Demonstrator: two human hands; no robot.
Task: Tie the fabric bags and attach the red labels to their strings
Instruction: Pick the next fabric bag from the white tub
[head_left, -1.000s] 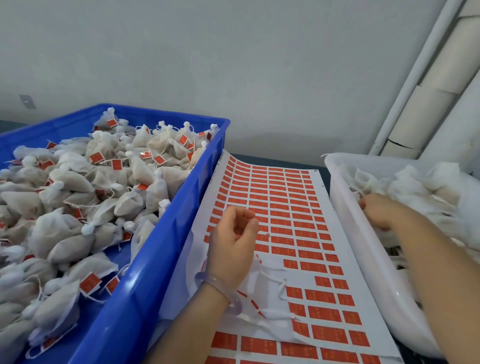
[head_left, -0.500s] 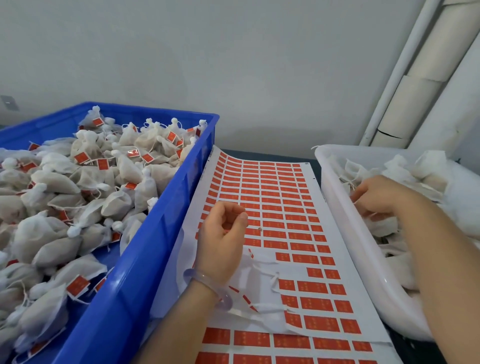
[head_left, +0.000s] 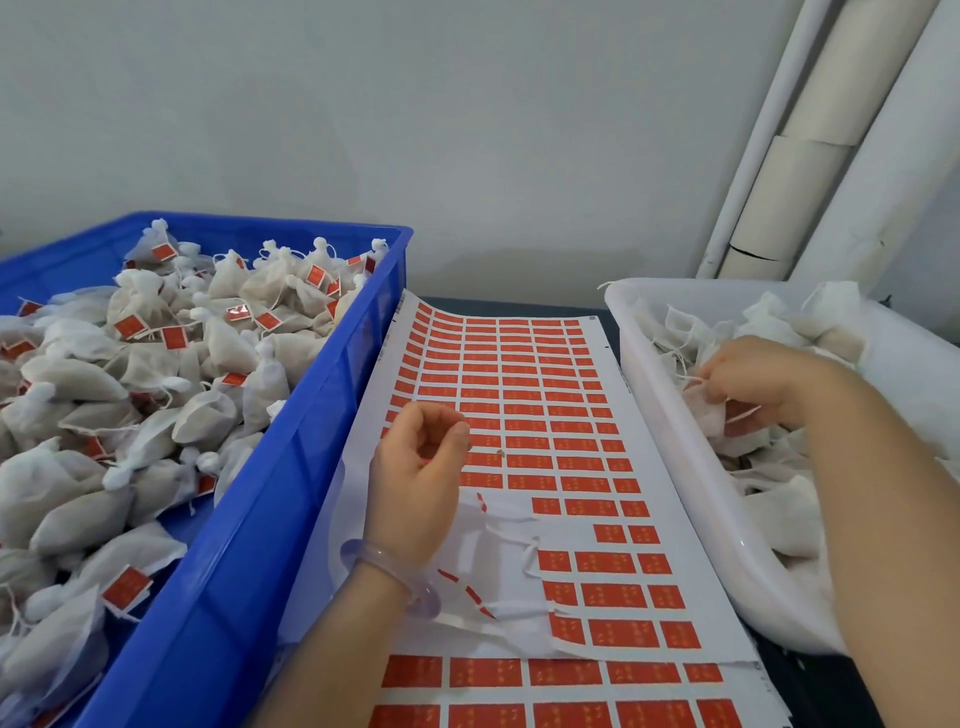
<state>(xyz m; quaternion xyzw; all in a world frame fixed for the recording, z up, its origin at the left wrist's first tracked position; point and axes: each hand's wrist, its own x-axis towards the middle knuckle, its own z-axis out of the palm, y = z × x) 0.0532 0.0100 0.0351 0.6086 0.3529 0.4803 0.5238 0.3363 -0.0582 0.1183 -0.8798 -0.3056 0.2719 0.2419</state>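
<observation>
We see the left hand (head_left: 415, 467) raised over the label sheet (head_left: 672, 499), which lies between the two containers, its near-left edge curling up against the blue crate (head_left: 291, 519). Its fingers are loosely curled in toward the thumb and hold nothing that we can see; a clear bracelet (head_left: 384, 558) sits on the wrist. Rows of red labels (head_left: 519, 384) cover most of the sheet, with a bare white patch just beside and below this hand where thin strips of backing stand up in loose curls. The right hand (head_left: 753, 376) reaches into the white tub (head_left: 670, 431) on the right, its fingers curled round a fabric bag (head_left: 704, 413) near the tub's left wall, with a thin string crossing the knuckles. Around it lie more loose bags (head_left: 779, 499), limp and with no red that we can make out. The blue crate on the left is heaped with tied bags (head_left: 218, 343), plump, knotted at the neck, many with a red label showing on the string. Behind everything stands a pale wall (head_left: 415, 130), and white pipes (head_left: 789, 197) rise at the far right.
</observation>
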